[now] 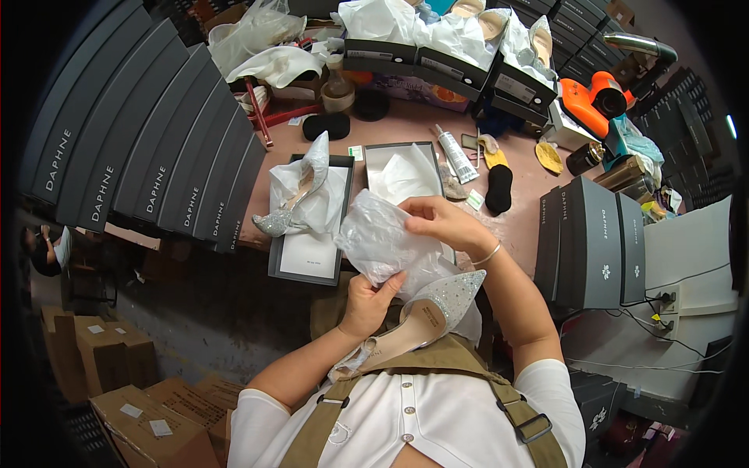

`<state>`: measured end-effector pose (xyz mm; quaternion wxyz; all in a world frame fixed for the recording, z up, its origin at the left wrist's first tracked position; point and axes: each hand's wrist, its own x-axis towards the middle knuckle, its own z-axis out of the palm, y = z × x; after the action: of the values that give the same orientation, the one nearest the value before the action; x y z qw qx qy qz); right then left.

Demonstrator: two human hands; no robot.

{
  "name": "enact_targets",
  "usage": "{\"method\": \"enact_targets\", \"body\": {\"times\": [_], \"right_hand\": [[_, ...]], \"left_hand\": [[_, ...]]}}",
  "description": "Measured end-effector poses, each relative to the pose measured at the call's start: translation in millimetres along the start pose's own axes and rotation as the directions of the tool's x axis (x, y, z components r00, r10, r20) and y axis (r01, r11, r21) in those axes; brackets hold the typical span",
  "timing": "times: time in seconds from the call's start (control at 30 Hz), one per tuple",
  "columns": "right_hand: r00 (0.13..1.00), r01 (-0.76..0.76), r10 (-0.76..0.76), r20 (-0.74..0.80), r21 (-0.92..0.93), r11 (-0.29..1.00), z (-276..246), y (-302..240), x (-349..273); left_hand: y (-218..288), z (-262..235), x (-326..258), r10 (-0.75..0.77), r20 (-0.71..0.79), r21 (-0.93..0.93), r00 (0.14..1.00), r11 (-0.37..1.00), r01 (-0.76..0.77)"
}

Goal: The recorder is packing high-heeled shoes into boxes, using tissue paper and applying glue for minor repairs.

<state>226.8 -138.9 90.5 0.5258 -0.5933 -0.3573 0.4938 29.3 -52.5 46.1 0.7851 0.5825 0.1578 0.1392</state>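
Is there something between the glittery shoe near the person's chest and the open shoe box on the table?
Yes. The crumpled clear plastic bag, held by the left hand and right hand, lies between the glittery shoe and the open box.

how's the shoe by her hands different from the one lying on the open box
The shoe by the hands lies low by the person's chest, toe pointing up-right, insole showing; the shoe on the box lies on white tissue on the table, side showing. The first is partly under a clear plastic bag; the second is uncovered. Both are glittery silver with pointed toes.
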Motion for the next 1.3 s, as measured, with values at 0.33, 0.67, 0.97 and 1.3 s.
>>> {"method": "enact_targets", "body": {"times": [0.33,0.67,0.97,1.3], "right_hand": [[0.949,0.295,-0.288,-0.128,0.045,0.954,-9,-39,10],[0.942,-0.154,0.055,-0.332,-0.28,0.948,12,39,-90],[0.89,-0.067,-0.194,-0.413,-0.538,0.84,27,-2,-81],[0.814,-0.03,-0.235,-0.531,-0.443,0.896,34,21,-72]], "left_hand": [[-36,-19,-2,-0.103,-0.247,-0.043,0.963,0.995,0.095],[-11,-22,-1,-0.323,0.177,-0.69,0.93,0.633,0.352],[-10,-36,1,-0.555,0.372,-0.337,0.744,0.667,0.665],[-18,-35,4,-0.279,0.306,-0.037,0.91,0.952,0.304]]}}
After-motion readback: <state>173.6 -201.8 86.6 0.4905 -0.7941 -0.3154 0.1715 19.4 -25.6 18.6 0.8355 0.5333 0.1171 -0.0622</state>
